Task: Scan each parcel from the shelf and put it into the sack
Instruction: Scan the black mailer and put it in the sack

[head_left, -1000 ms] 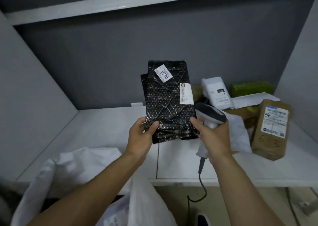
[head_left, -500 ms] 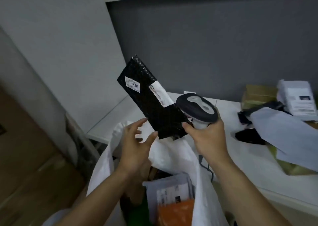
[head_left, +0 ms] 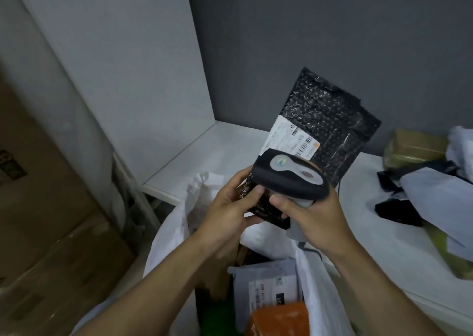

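A black bubble-wrap parcel (head_left: 330, 128) with a white barcode label (head_left: 289, 137) stands tilted above the mouth of the white sack (head_left: 174, 230). My left hand (head_left: 227, 207) grips its lower end, thumb on the front. My right hand (head_left: 312, 213) holds a black and grey handheld scanner (head_left: 291, 177), whose head lies over the parcel just below the label. The right thumb also touches the parcel's lower edge. Inside the sack lie a white parcel (head_left: 266, 282) and an orange one (head_left: 279, 317).
The white shelf (head_left: 204, 156) runs behind the sack, with a pile of parcels at the right: a brown box (head_left: 414, 146), black bags (head_left: 399, 207), a pale bag (head_left: 440, 195). Brown cardboard boxes (head_left: 46, 207) stand at the left. The scanner cable (head_left: 311, 250) hangs below my right hand.
The view swung left toward the sack. The parcel was turned over, so its barcode label now faces me, and the scanner head moved over it. My left hand closed on the lower end.
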